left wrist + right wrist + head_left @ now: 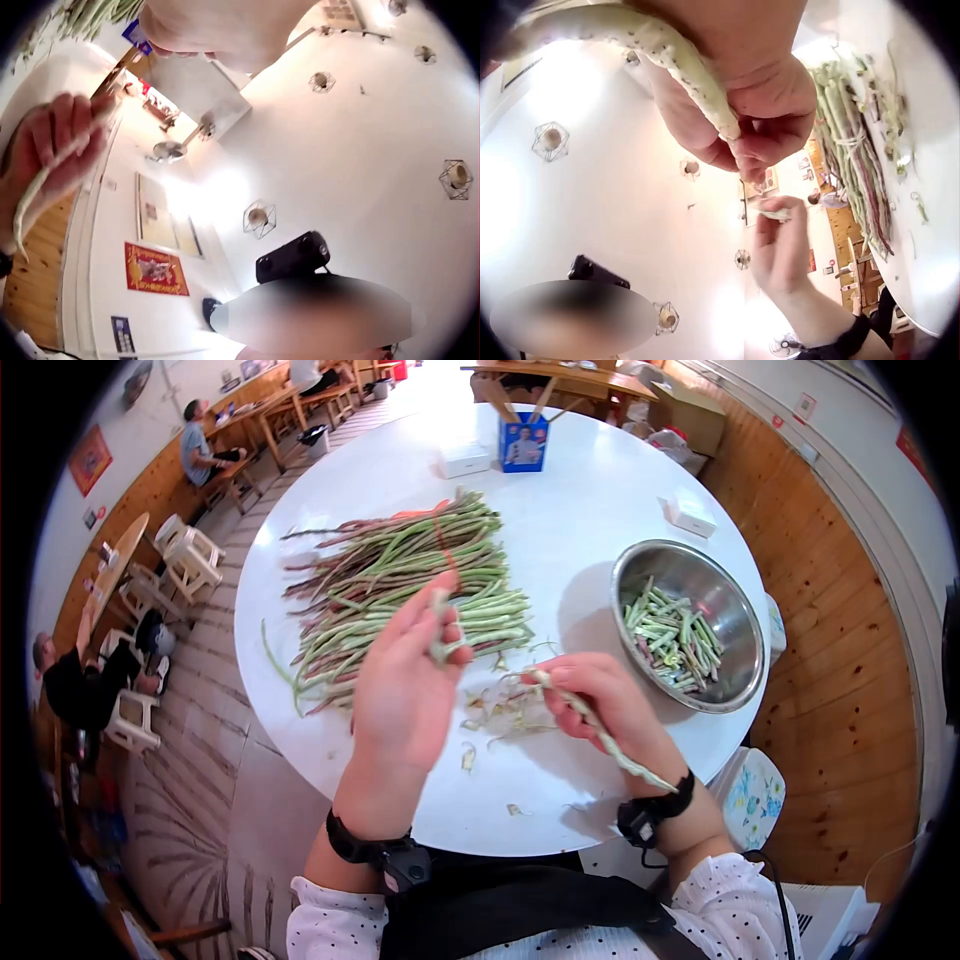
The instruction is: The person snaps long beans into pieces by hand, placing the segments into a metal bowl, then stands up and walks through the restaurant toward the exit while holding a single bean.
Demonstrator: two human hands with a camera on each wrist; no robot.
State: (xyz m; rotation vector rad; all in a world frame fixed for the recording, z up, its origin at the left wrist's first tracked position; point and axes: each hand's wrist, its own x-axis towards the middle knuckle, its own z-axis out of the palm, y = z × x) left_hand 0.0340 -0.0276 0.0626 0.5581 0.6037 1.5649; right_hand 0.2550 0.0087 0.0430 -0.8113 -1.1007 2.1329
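Note:
My left hand (pixel 405 680) is raised over the near side of a pile of long green and purple beans (pixel 400 580), with short bean pieces (pixel 440 625) held between its curled fingers and thumb. The right hand (pixel 605 705) pinches one end of a pale, bumpy bean (pixel 610 745), whose other end trails back over the wrist. That bean crosses the top of the right wrist view as a speckled pod (pixel 694 79). Right of the hands, a steel bowl (pixel 745 630) holds many short bean pieces (pixel 675 635).
Bean scraps (pixel 510 710) lie on the white round table (pixel 560 540) between the hands. A blue box (pixel 523 442) with sticks and a white box (pixel 465 458) stand at the far side; another white box (pixel 690 515) is beyond the bowl. People sit at far left.

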